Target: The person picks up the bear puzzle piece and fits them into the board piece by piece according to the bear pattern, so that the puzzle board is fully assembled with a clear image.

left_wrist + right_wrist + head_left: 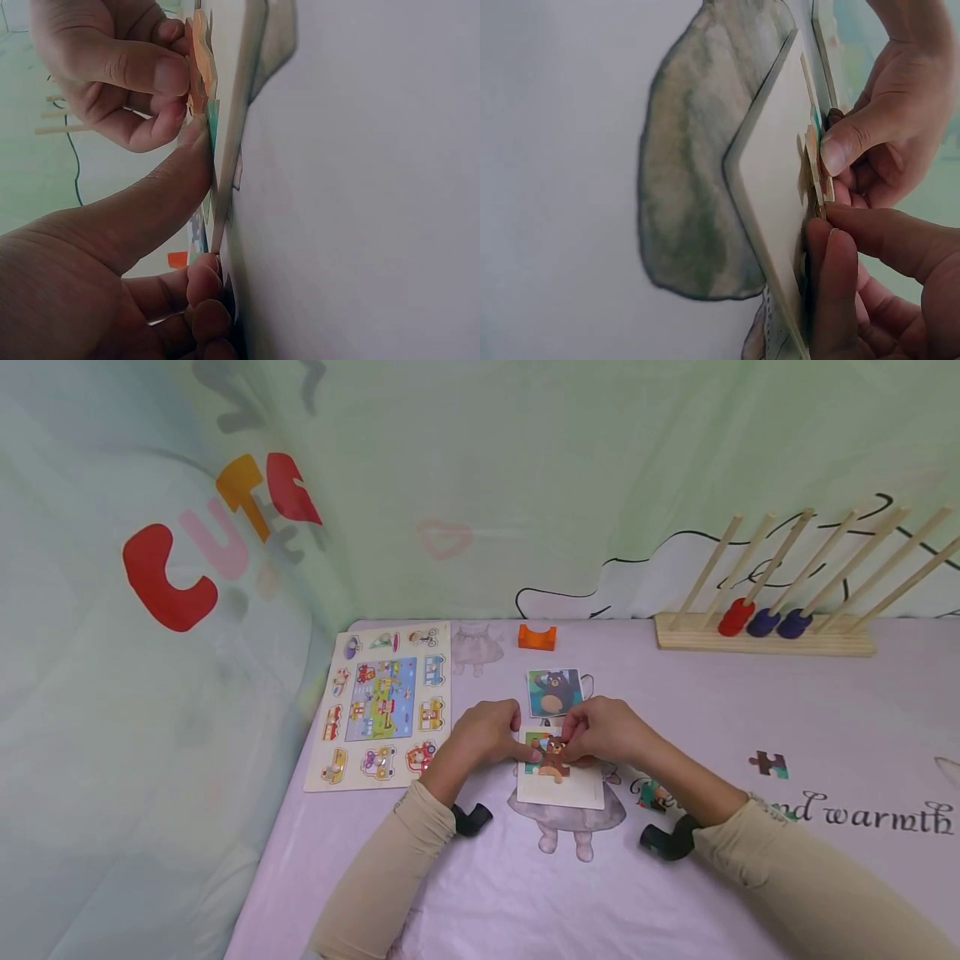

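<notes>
A pale wooden puzzle tray (561,794) lies in front of me, with brown bear and green jigsaw pieces in its upper part. My right hand (609,732) pinches a brown bear puzzle piece (557,764) between thumb and fingers, and the piece sits tilted over the tray in the right wrist view. From the left, my left hand (487,732) grips the tray's edge, its thumb (169,184) pressing on the green piece beside the bear. Just beyond the tray is a card (555,695) picturing a dark bear on green and blue.
Loose jigsaw pieces (768,764) lie to the right, one (652,797) near my right forearm. A wooden vehicle peg puzzle (318,779) is at left. An orange block (537,638) and a wooden bead rack (765,645) with upright rods stand along the back by the curtain.
</notes>
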Available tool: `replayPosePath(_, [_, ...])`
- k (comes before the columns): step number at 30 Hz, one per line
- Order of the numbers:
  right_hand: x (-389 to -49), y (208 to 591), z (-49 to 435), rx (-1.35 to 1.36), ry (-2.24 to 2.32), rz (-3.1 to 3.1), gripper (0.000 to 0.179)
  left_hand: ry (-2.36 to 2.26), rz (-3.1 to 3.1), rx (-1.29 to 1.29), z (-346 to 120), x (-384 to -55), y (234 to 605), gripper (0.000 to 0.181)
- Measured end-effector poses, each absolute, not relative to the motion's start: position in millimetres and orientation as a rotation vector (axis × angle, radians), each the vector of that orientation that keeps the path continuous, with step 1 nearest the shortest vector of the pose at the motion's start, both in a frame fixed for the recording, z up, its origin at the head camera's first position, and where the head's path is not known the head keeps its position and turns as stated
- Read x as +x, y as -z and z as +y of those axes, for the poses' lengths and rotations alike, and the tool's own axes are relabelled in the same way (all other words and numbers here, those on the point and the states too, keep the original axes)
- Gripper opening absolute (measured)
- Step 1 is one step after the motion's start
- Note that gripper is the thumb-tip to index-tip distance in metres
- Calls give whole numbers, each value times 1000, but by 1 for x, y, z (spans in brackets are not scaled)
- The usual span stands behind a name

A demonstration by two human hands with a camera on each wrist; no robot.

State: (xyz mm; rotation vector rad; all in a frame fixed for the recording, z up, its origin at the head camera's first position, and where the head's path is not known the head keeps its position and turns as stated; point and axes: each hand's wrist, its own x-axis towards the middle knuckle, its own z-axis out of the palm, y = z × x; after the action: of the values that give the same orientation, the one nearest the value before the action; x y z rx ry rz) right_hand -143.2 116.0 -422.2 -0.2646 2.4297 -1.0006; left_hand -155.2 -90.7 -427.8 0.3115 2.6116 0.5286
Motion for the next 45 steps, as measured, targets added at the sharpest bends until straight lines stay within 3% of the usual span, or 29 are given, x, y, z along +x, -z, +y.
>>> replayPosePath(9, [-141,421,123,-292,984,2399,20,-560,2604,378,-88,-153,426,49])
replayPosePath(17, [-146,426,130,-357,994,2295,23,-646,2545,623,-87,-152,429,19])
replayPosePath(25, [-146,429,126,-427,920,2388,34,-648,2576,521,-83,-149,430,27])
replayPosePath(45, [-145,428,125,-445,885,2416,35,-630,2603,484,-80,-150,433,26])
